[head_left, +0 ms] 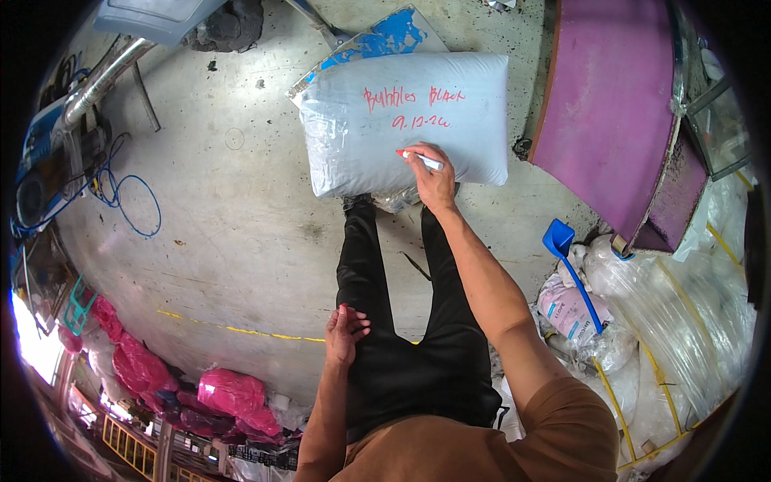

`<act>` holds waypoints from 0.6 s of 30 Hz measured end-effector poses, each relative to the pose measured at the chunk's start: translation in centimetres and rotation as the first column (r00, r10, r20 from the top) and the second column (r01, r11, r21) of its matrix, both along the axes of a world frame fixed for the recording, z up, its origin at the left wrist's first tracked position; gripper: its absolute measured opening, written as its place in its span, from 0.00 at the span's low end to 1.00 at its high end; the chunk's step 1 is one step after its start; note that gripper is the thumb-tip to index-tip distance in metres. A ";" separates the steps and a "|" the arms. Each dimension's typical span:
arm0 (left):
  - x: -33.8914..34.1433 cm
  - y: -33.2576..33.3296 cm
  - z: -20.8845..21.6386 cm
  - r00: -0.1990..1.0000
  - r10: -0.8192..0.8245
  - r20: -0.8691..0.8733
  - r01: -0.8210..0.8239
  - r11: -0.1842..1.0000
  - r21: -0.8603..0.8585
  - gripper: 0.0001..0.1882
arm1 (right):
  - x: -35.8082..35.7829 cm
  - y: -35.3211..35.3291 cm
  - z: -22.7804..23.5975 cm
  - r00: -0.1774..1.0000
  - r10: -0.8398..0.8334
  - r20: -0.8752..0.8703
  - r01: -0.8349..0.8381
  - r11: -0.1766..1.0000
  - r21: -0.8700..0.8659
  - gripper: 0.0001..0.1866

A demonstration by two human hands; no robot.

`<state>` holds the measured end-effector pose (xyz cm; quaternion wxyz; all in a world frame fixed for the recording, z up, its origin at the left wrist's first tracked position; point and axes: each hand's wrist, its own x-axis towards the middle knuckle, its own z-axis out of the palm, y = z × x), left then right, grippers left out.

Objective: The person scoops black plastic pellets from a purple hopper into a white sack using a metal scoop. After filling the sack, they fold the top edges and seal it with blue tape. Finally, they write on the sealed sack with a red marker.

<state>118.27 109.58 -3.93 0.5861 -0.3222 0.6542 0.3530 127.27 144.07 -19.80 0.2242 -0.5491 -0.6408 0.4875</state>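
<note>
A full, pale grey-white sack lies in front of my feet, with red handwriting across its upper face. My right hand grips a white marker with a red end, held against the sack below the writing. My left hand is by my left thigh, its fingers curled. A small red piece, looking like a marker cap, shows at the thumb and fingertips. Beneath the sack's far edge sticks out a board with worn blue paint.
A large purple panel-sided bin stands at the right. Below it are a blue scoop and clear plastic wrap. Pink bags lie at the lower left. A blue hose coils on the floor near machinery.
</note>
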 end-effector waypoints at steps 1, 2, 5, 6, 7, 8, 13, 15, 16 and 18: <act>0.0 0.0 0.0 1.000 0.002 -0.002 -0.002 1.000 0.001 0.21 | 0.0 0.0 -0.1 1.000 -0.002 0.005 0.002 1.000 0.013 0.08; 0.0 0.0 0.1 1.000 0.004 -0.003 -0.004 1.000 0.002 0.21 | 0.0 -0.1 -0.1 1.000 -0.006 0.010 0.005 1.000 0.022 0.08; 0.0 -0.2 0.0 1.000 0.013 -0.006 -0.013 1.000 0.002 0.21 | -0.2 -0.1 0.0 1.000 -0.018 -0.005 0.018 1.000 0.009 0.08; 0.0 -0.2 0.0 1.000 0.016 -0.007 -0.016 1.000 0.002 0.21 | -0.2 -0.2 -0.1 0.999 -0.026 -0.029 0.026 0.999 -0.021 0.08; 0.0 -0.2 0.0 1.000 0.018 -0.006 -0.018 1.000 0.004 0.21 | -0.2 -0.2 -0.2 0.998 -0.035 -0.053 0.033 0.998 -0.051 0.08; 0.0 -0.2 0.0 1.000 0.019 -0.005 -0.019 1.000 0.006 0.21 | -0.1 -0.2 -0.2 0.999 -0.021 -0.045 0.020 0.999 -0.029 0.08; 0.0 -0.4 0.0 1.000 0.020 -0.004 -0.020 1.000 0.009 0.21 | 0.1 -0.2 -0.7 1.000 -0.021 -0.021 0.021 1.000 0.000 0.08; 0.0 -0.3 0.0 1.000 0.018 -0.008 -0.018 1.000 0.008 0.21 | 0.1 -0.2 -0.7 0.999 -0.035 -0.034 0.033 0.998 -0.047 0.08; 0.0 -0.3 0.1 1.000 0.018 -0.008 -0.018 1.000 0.010 0.21 | 0.0 -0.2 -0.6 0.998 -0.041 -0.041 0.038 0.997 -0.071 0.08; 0.0 -0.2 0.1 1.000 0.017 -0.008 -0.017 1.000 0.012 0.21 | -0.1 -0.2 -0.4 1.000 0.006 -0.005 -0.006 1.000 0.020 0.08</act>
